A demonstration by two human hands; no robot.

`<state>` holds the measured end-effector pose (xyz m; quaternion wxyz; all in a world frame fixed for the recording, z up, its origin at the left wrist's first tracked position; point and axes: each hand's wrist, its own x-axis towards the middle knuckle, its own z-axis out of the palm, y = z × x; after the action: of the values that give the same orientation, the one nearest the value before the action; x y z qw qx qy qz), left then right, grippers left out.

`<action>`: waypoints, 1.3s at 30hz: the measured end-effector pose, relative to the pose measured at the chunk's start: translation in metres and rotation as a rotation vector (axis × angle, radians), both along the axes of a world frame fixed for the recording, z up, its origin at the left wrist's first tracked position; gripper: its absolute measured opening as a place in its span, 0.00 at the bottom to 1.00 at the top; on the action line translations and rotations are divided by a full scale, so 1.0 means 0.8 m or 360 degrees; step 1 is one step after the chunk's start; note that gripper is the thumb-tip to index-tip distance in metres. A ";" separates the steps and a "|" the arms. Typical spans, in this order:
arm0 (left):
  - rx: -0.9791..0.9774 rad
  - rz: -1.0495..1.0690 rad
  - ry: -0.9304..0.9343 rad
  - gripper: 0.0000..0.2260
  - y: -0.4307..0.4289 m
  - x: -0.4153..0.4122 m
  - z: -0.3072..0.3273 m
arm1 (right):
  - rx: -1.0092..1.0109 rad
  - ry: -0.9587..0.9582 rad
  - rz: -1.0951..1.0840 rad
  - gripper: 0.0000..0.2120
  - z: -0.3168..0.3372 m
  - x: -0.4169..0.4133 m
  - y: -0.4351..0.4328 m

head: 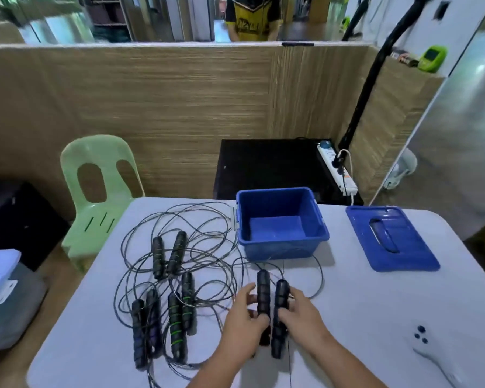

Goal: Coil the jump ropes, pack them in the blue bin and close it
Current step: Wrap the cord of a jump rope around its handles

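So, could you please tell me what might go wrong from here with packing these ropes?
The left hand and right hand each grip a handle, while the loose ropes beside them lie in one overlapping tangle; pulling may drag or knot them. A cord loops just in front of the empty blue bin, so a tug might shift it. The lid lies apart on the right; bulky coils could keep it from closing.

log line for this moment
left hand: holds handle | right hand: holds other handle | blue bin: empty | lid: off | ropes: uncoiled
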<state>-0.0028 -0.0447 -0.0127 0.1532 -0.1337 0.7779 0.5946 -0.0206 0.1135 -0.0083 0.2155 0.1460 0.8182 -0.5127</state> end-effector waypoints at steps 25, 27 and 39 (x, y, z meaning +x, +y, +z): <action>0.0090 -0.0505 0.0659 0.34 0.068 0.094 0.059 | -0.0676 -0.0096 -0.0642 0.19 0.088 0.060 0.015; 0.0101 -0.0466 0.0659 0.34 0.085 0.097 0.063 | -0.0577 -0.0053 -0.0551 0.14 0.095 0.057 0.033; -0.0169 -0.0038 0.0797 0.20 0.167 0.063 0.066 | 0.1173 0.0377 0.0854 0.14 0.188 -0.024 0.195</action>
<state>0.0475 0.0888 0.0397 -0.0445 0.0190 0.8232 0.5657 -0.0396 0.2697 0.1418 0.1793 -0.0634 0.9735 -0.1273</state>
